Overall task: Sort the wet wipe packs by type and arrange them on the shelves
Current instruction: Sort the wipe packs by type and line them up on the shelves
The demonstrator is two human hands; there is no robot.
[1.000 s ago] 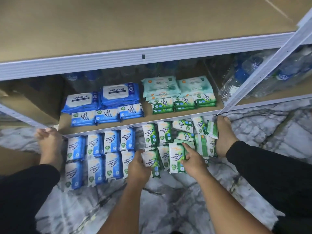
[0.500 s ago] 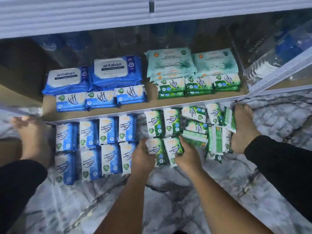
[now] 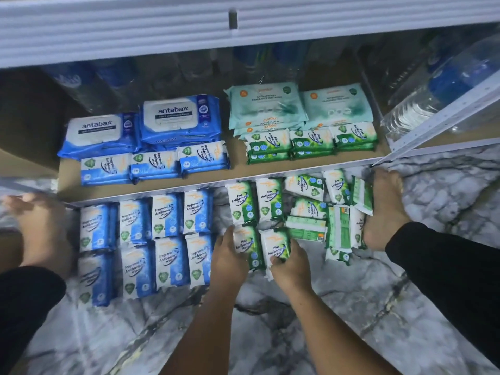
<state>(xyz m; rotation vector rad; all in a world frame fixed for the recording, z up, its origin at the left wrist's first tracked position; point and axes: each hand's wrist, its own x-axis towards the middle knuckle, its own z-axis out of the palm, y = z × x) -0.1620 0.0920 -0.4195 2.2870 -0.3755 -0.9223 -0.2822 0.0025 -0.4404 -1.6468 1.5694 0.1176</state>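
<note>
Green pine wipe packs lie on the marble floor in front of the low shelf (image 3: 243,169). My left hand (image 3: 227,262) holds one green pack (image 3: 246,246) by its left edge. My right hand (image 3: 290,269) grips another green pack (image 3: 276,247) beside it. Two more green packs (image 3: 254,203) lie upright just beyond them, and a loose heap of green packs (image 3: 332,212) lies to the right. Blue fragrance-free packs (image 3: 151,239) lie in two rows on the floor to the left. On the shelf sit big blue Antabax packs (image 3: 167,120), small blue packs (image 3: 154,165), teal packs (image 3: 270,104) and small green packs (image 3: 311,142).
My bare feet rest on the floor at each end of the packs, the left foot (image 3: 40,226) and the right foot (image 3: 384,209). Water bottles (image 3: 446,87) stand at the back and right of the shelf. An upper shelf edge (image 3: 243,23) overhangs. A brown box (image 3: 29,125) stands at left.
The view has tilted down and closer to the low shelf. Both hands have shifted their green packs slightly toward the two-row layout on the floor.
</note>
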